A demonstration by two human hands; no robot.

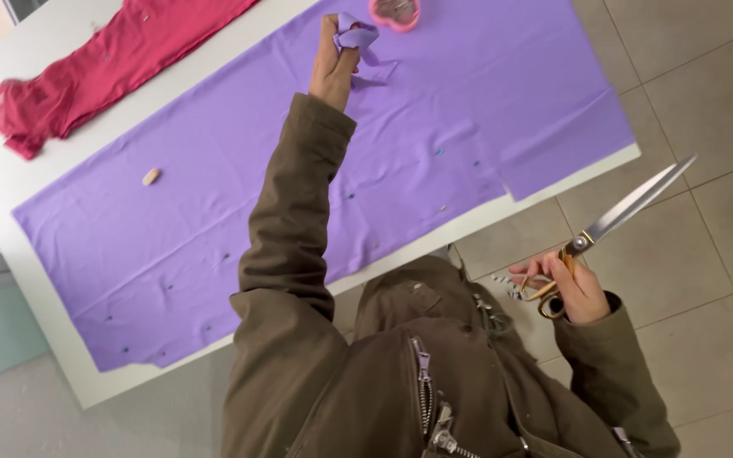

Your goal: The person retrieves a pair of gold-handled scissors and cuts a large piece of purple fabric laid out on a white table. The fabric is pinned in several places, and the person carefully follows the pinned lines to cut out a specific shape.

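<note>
I see my left hand (333, 68) stretched out over the far part of the table, fingers closed on a small purple fabric scrap (356, 36) that is bunched above the fingertips. The scrap hangs just above the large purple cloth (299, 195), which is spread flat across most of the white table (36, 280). Just beyond the scrap, at the far edge of the view, sits a pink round container (395, 14), only partly in frame.

My right hand (572, 287) is down at the near right, off the table and over the tiled floor (706, 254). It is closed through the gold handles of a pair of scissors (617, 222); the long silver blades point up and to the right, shut together.

The purple cloth has a stepped cut at its right near corner, and small pins dot its surface. A small pale lump (152, 176), perhaps chalk, lies on its left part. Further left and far, a red garment (103, 64) lies crumpled on the bare tabletop. Both arms wear olive jacket sleeves (290, 220).
</note>
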